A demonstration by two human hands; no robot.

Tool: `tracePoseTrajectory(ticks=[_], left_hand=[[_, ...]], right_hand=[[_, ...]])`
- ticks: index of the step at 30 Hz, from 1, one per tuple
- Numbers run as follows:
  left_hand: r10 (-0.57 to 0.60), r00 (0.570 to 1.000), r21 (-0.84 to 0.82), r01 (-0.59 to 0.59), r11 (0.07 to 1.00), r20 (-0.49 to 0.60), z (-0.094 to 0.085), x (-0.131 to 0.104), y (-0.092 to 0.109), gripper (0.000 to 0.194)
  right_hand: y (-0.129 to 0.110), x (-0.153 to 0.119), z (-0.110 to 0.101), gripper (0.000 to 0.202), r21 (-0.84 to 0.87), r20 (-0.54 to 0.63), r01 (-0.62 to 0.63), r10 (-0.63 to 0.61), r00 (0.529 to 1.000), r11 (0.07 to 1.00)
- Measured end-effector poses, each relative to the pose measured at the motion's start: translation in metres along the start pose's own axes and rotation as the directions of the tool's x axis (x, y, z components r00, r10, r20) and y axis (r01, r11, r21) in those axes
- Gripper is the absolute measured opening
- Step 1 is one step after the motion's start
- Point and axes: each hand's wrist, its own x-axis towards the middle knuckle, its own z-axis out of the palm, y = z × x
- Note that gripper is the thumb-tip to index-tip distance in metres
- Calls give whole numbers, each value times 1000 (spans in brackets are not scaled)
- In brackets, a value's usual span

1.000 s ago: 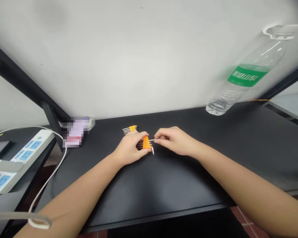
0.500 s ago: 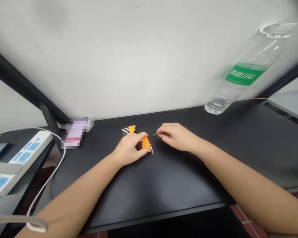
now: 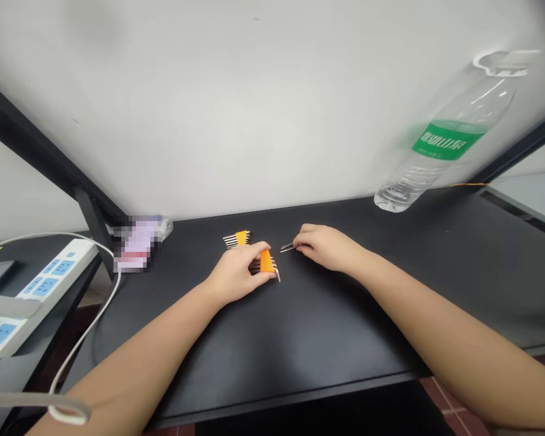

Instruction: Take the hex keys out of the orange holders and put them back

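My left hand (image 3: 238, 271) is closed on an orange holder (image 3: 267, 261) of hex keys, thumb and fingers on its two ends, low over the table. Bent key ends stick out on its right side. Just behind lies a second hex key set (image 3: 241, 237) with an orange holder, its straight shafts pointing left. To the right, my right hand (image 3: 322, 247) pinches thin metal hex keys (image 3: 287, 247) between its fingertips. Their tips point left towards the held set, with a small gap between. How many keys it holds I cannot tell.
A large clear water bottle (image 3: 449, 140) with a green label stands by the wall on the right. On the left are a blurred-out purple package (image 3: 138, 242), a white power strip (image 3: 45, 290) and a white cable (image 3: 79, 339). The black table (image 3: 300, 345) ends at its front edge.
My right hand has shifted slightly right, away from the left hand, and more of the thin hex keys shows beyond its fingertips. My left hand keeps its hold on the set.
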Motion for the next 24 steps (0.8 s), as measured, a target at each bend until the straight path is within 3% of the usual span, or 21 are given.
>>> tracePoseTrajectory(ticks=[4, 7, 14, 24], left_hand=[[-2, 1000, 5, 2, 1000, 8, 0, 1, 0, 46], [-4, 1000, 5, 4, 1000, 7, 0, 1, 0, 46], [-9, 1000, -1, 9, 1000, 4, 0, 2, 1, 45], [-22, 1000, 40, 21, 999, 11, -1, 2, 1, 44]], right_hand=[[-9, -3, -2, 8, -52, 64, -16, 19, 998, 999], [-17, -6, -3, 11, -36, 100, -25, 28, 995, 999], [-37, -4, -12, 13, 239, -49, 129, -121, 991, 962], [-39, -6, -12, 16, 222, -130, 188, -162, 978, 957]])
